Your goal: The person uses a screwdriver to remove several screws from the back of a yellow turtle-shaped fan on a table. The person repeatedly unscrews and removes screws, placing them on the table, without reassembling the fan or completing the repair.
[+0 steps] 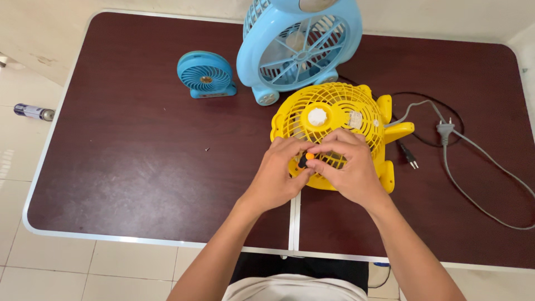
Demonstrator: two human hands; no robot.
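A dark maroon worktop (pixel 139 184) is seen. A yellow fan (pixel 334 120) is laid under the fingers (pixel 326 150), two blue fans (pixel 206 74) beyond them, cables (pixel 462 161) rightward.

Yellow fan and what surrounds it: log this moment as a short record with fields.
surface: dark brown folding table with a pale rim
left hand: left hand on the near edge of the yellow fan, fingers on a small orange and black tool
right hand: right hand resting on the fan's grille, fingertips at the same tool
behind: large light blue fan, small blue fan
right side: black cord with plug, grey cord with plug
floor: cylindrical can on the tiles, left of the table
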